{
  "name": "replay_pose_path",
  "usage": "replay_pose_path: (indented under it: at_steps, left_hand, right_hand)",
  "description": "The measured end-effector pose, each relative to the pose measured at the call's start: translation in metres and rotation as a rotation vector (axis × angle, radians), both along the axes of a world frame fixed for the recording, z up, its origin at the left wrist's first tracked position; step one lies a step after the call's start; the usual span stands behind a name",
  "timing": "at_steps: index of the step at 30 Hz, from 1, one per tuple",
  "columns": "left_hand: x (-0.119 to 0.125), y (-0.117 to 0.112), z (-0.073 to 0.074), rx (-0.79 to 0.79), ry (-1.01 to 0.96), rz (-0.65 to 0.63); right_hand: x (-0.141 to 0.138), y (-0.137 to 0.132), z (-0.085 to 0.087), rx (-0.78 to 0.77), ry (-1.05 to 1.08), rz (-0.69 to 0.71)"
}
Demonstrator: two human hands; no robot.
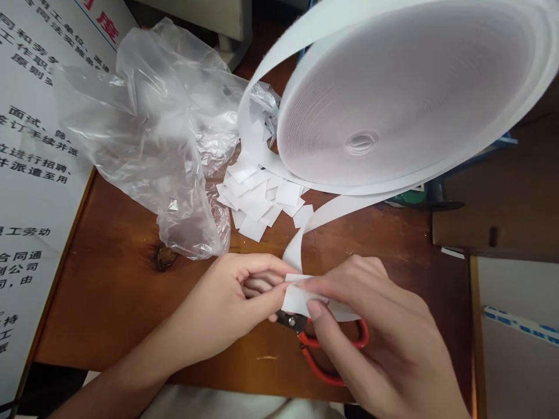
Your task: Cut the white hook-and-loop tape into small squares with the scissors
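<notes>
Between my two hands, near the table's front, a white tape strip (301, 299) is folded or doubled over. My left hand (231, 302) pinches its left end between thumb and fingers. My right hand (384, 326) grips the right part with thumb and forefinger. Below them are scissors (321, 375) with red handles; their blades are hidden behind my left hand. The strip appears to run up to a big coiled roll of white tape (410, 99) at the upper right. A loose heap of cut white pieces (255, 201) lies beyond my hands.
A crumpled clear plastic bag (161, 128) sits left of the heap on the wooden table (117, 279). A printed board (39, 174) borders the left side. A cardboard box (484, 203) stands at right, and something green (408, 198) shows under the roll.
</notes>
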State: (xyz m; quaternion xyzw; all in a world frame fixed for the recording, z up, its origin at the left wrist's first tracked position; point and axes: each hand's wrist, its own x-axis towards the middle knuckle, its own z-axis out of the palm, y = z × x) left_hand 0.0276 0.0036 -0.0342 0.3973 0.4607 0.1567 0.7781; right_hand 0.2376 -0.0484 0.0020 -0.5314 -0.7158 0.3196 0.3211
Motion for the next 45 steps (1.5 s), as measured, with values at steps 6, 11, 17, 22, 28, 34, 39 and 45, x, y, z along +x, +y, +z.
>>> replay_pose_path:
  at_steps: [6,11,17,22,28,34,39,45]
  left_hand:
    - [-0.003,-0.001,0.001,0.034,-0.033,-0.045]
    - [-0.001,-0.002,0.000,0.001,-0.043,-0.028]
    - [0.003,-0.004,0.000,-0.015,-0.025,-0.003]
    - [0.004,-0.003,-0.001,0.005,-0.019,0.006]
    - [0.002,-0.006,-0.001,0.047,-0.006,0.016]
    - [0.003,-0.007,0.007,0.114,0.044,-0.003]
    - [-0.001,-0.003,0.016,0.084,0.104,-0.135]
    - [-0.004,0.002,0.020,0.151,0.011,-0.270]
  right_hand:
    - [0.004,0.000,-0.013,0.045,-0.213,-0.007]
    - [0.006,-0.002,-0.015,0.058,-0.191,0.013]
    - [0.006,0.000,-0.017,0.033,-0.139,0.019]
    - [0.004,0.000,-0.017,0.058,-0.170,0.015]
    - [0.004,0.000,-0.016,0.091,-0.248,-0.021]
    - [0.008,0.004,-0.005,-0.022,-0.198,0.020]
    - [0.009,0.011,0.010,-0.073,-0.148,0.100]
    - [0.014,0.018,0.017,-0.184,-0.120,0.074]
